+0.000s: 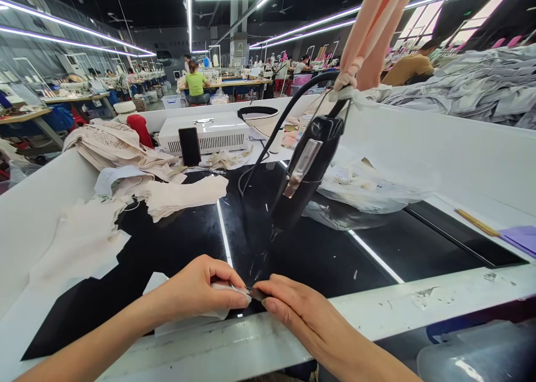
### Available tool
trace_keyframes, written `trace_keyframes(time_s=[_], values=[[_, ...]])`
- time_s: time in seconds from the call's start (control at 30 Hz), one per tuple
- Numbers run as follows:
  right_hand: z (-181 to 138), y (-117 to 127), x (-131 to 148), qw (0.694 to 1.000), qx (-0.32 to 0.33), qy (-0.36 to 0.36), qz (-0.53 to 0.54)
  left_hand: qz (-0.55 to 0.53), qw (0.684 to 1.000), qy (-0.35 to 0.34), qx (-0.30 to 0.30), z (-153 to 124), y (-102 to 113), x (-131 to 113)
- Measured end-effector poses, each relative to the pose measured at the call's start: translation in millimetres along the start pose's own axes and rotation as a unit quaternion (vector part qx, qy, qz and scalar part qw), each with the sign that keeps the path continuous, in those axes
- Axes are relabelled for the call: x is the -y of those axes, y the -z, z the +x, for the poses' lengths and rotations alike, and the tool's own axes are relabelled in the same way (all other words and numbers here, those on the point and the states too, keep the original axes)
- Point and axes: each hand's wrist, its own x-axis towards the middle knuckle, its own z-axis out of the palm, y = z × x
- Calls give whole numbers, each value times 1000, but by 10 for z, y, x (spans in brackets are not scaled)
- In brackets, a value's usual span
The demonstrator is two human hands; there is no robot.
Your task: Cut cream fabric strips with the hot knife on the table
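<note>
My left hand (pixel 196 290) is closed in a pinch on a small white fabric piece (pixel 220 314) at the near edge of the glossy black worktop (pixel 318 253). My right hand (pixel 299 309) meets it from the right, thumb and fingers pressed on a small dark strip (pixel 256 292) between the two hands. A black hanging tool (pixel 305 167) with a cable dangles just above and behind my hands.
Stacks of beige cut fabric (pixel 167 195) lie at the left. A white machine box (pixel 207 130) with a phone (pixel 190 146) leaning on it stands behind. A clear plastic bag (pixel 368 189) lies at the right, and grey garments (pixel 473 83) are piled beyond the white wall. Other workers sit far back.
</note>
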Motion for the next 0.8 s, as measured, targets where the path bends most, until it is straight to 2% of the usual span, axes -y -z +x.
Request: trace_keyframes(time_s=[0.33, 0.6, 0.8], values=[[49, 20, 107, 1000, 16, -14, -3, 30, 999, 11, -2, -22, -11, -48], [16, 9, 28, 1000, -6, -9, 6, 22, 1000, -1, -1, -22, 19, -42], [23, -2, 48, 1000, 16, -8, 11, 19, 1000, -6, 5, -53, 36, -41]])
